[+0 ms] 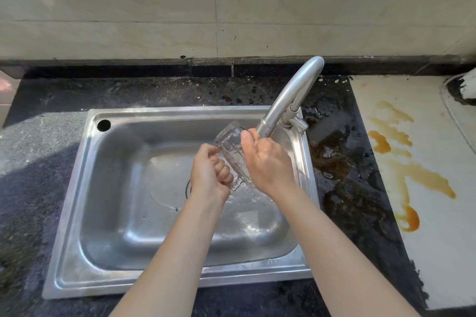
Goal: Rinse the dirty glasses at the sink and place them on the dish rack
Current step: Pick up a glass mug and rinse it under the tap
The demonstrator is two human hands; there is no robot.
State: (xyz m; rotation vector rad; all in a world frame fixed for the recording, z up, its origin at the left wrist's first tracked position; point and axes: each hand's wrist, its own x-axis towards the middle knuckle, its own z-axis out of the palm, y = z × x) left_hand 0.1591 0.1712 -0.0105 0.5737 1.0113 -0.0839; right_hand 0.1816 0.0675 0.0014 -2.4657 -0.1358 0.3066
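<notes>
A clear glass mug [231, 152] is held tilted over the steel sink [77, 188], its base pointing up and to the left. My left hand [210, 172] grips the mug, its fingers curled round the handle near the rim end. My right hand [268, 159] lies with straight fingers along the mug's right side, directly under the spout of the curved steel tap [291, 95]. Water runs over my right hand and splashes into the basin below. No dish rack is in view.
The dark stone counter [38, 136] surrounds the sink. Right of the tap it is wet, with brown stains [332, 162]. Further right a pale surface [425, 213] carries orange spill marks [409, 175]. A tiled wall [154, 8] stands behind.
</notes>
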